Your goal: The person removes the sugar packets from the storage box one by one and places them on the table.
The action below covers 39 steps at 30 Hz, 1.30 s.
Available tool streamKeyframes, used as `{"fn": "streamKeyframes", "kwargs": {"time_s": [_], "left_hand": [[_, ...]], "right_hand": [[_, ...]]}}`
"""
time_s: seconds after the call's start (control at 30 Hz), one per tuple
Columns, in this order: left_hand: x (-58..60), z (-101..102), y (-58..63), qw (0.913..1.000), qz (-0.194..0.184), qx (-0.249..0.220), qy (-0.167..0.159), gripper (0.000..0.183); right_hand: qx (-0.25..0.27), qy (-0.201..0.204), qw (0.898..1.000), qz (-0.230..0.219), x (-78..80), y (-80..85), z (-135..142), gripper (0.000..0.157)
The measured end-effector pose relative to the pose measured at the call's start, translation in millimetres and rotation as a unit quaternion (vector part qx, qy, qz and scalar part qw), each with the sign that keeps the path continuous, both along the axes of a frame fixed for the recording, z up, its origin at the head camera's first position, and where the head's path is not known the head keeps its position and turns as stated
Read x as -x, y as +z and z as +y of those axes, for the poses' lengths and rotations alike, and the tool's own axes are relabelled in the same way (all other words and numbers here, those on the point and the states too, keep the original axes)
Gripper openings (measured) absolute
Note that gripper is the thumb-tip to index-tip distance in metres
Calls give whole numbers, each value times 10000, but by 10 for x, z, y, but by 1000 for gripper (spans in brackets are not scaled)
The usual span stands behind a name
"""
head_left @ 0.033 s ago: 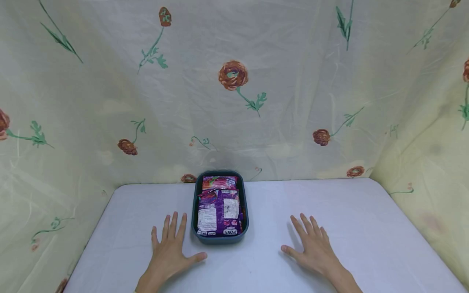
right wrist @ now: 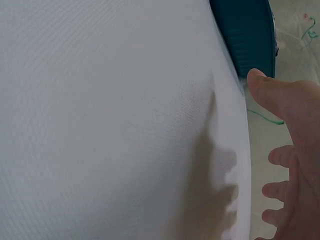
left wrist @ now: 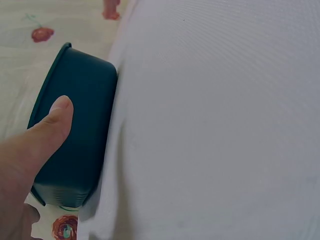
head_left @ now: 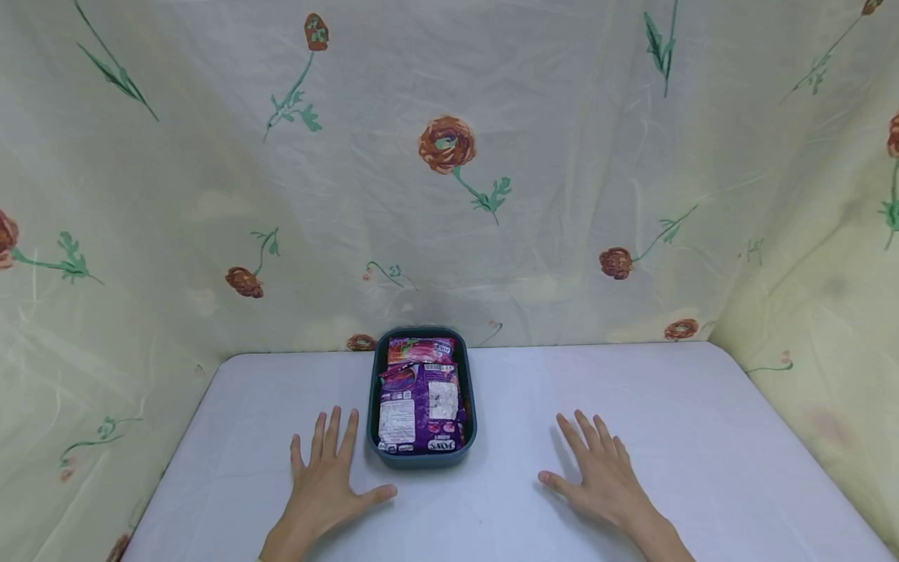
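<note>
A dark teal plastic bin (head_left: 421, 462) with rounded corners stands near the table's back edge. Inside it lie several purple-and-pink candy packets (head_left: 423, 410), the top one printed with "FOX'S". My left hand (head_left: 323, 482), fingers spread and straight, is left of the bin and nearer to me, apart from it. Farther off on the right, my right hand (head_left: 602, 478) also has its fingers spread and holds nothing. In the left wrist view the thumb (left wrist: 57, 117) overlaps the bin's side (left wrist: 82, 115). The right wrist view catches a corner of the bin (right wrist: 250, 37) beyond the thumb.
A white cloth (head_left: 695, 437) covers the table. Behind and at both sides hangs a pale curtain (head_left: 548, 257) printed with orange flowers and green stems. The bin's far end stands close to the back curtain.
</note>
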<state>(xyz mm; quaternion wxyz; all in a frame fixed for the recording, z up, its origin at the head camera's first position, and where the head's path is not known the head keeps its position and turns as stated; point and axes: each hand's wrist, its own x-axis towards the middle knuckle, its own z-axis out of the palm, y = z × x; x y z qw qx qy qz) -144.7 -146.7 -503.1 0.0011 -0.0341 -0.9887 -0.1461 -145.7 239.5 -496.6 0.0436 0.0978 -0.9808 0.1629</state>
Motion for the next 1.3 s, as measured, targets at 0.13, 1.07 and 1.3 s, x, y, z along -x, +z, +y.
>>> {"fn": "streamKeyframes", "kwargs": {"time_s": [0.13,1.07,1.3], "left_hand": [[2,-2,-16,9999,-91,43,14,124],[317,415,-156,7525,-320,-6394,1548,54],[291,612,-219,7557,425,-6168,2159,52]], "right_hand": [[37,-1,9999,-98,-12,-15,16,86],[3197,-255,9470,-195,143,-139,-170,31],[4210,111,9064,-331,198,-126,-380,30]]}}
